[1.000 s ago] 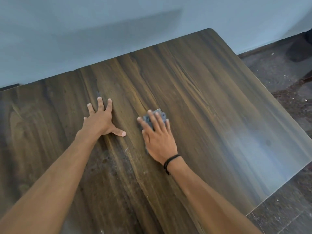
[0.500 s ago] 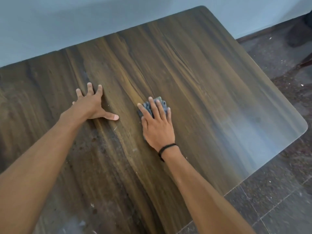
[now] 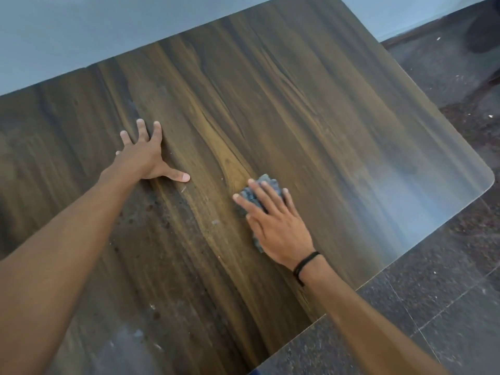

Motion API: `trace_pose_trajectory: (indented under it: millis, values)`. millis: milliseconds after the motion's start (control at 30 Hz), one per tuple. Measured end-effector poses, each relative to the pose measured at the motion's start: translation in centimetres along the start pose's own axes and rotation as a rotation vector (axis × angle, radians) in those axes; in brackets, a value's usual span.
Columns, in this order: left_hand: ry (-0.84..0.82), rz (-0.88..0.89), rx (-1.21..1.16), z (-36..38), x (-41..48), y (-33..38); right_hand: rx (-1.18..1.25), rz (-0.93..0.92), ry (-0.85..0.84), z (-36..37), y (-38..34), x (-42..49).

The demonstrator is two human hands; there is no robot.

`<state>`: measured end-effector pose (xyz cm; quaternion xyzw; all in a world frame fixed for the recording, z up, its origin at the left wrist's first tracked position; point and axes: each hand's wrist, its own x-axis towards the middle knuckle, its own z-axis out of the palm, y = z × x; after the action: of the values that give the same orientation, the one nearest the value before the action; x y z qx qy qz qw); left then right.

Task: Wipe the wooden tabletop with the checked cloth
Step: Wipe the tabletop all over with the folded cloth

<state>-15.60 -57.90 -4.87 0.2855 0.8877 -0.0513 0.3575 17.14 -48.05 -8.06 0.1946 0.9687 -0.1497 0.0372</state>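
The dark wooden tabletop (image 3: pixel 311 109) fills most of the view. A crumpled blue-grey checked cloth (image 3: pixel 266 183) lies near its middle, mostly hidden under my right hand (image 3: pixel 273 220), which presses it flat with straight, spread fingers. A black band circles that wrist. My left hand (image 3: pixel 144 155) rests flat on the bare wood to the left of the cloth, fingers spread and thumb pointing right.
Pale specks and dusty smears mark the wood near the bottom left (image 3: pixel 135 334). A blue-grey wall (image 3: pixel 81 31) runs along the table's far edge. Dark stone floor (image 3: pixel 446 280) lies beyond the right edge and rounded corner (image 3: pixel 487 180).
My right hand has slid the cloth to the right and toward me across the wood. The left hand stays planted. The view has tilted, showing more floor at the right.
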Motion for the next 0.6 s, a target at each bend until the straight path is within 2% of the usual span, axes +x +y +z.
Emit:
trace_pose_trajectory:
  millis: [100, 133, 200, 267, 300, 367, 433, 533, 600]
  values:
    - [-0.005, -0.015, -0.008, -0.3, 0.5, -0.2, 0.034, 0.248, 0.046, -0.2, -1.5, 1.3]
    - [-0.002, -0.01, -0.007, -0.1, 0.6, -0.4, 0.055, 0.258, 0.057, 0.2, -3.2, 1.0]
    - [0.02, -0.002, -0.003, 0.1, 0.9, -0.7, 0.036, 0.092, 0.049, 1.6, -5.1, -1.4]
    - [0.015, -0.004, 0.001, 0.1, 0.9, -0.5, 0.014, -0.024, -0.001, 1.9, -3.4, -4.4]
    - [0.015, -0.008, 0.002, 0.1, 0.8, -0.5, 0.004, -0.015, 0.005, 1.5, -2.1, -4.6]
    - [0.017, -0.017, 0.005, 0.0, 1.0, -0.5, -0.009, 0.118, 0.05, 0.8, -0.6, -2.8]
    - [0.016, -0.012, 0.001, -0.1, 0.9, -0.6, 0.023, 0.203, 0.053, 0.6, -1.6, -1.5]
    - [0.032, -0.004, -0.001, 0.2, 0.9, -0.7, -0.033, 0.03, 0.024, 1.4, -1.2, -4.5]
    - [0.035, -0.013, 0.005, 0.1, 0.7, -0.5, -0.069, 0.039, 0.021, 0.9, 1.5, -6.0]
